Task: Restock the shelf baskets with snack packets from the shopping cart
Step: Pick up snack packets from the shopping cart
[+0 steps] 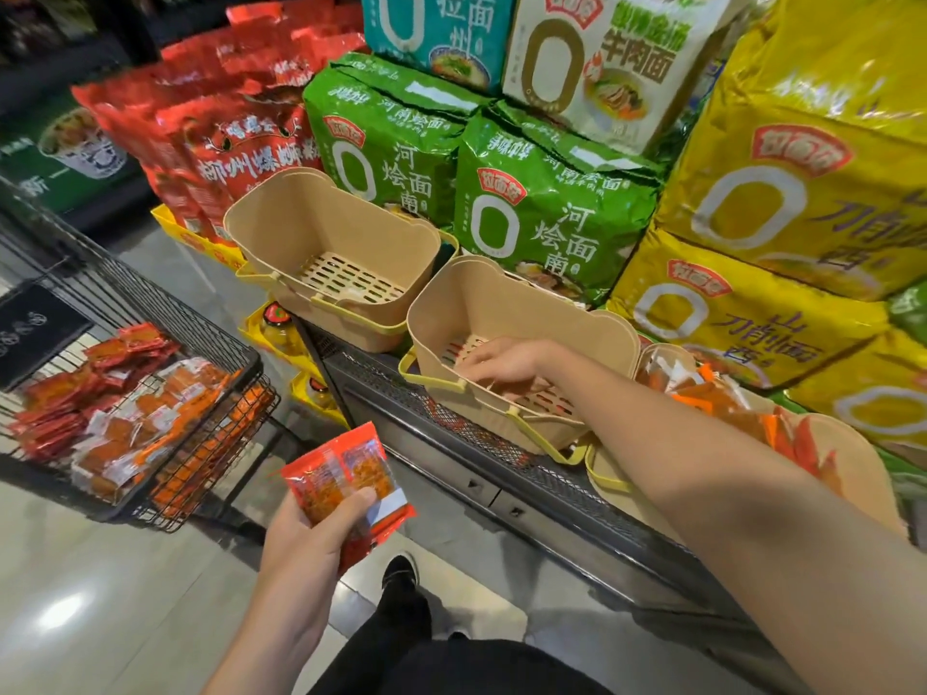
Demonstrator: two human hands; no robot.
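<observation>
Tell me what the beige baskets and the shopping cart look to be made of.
Beige baskets: likely moulded plastic, matte, with smooth thin walls and a slotted base. Shopping cart: apparently metal wire with a black coating, seen as a thin rigid grid.

You are facing green bags (547, 218) reading 河南烩面. Yellow bags (782, 203) are showing 刀削面, and a white bag (602, 62) is showing 牛肉面.

From my seat, the right hand (506, 366) reaches inside the middle beige plastic basket (521, 313), fingertips hidden behind its near wall, so I cannot tell its grip. The black wire shopping cart (150, 393) is cut by the left edge.
</observation>
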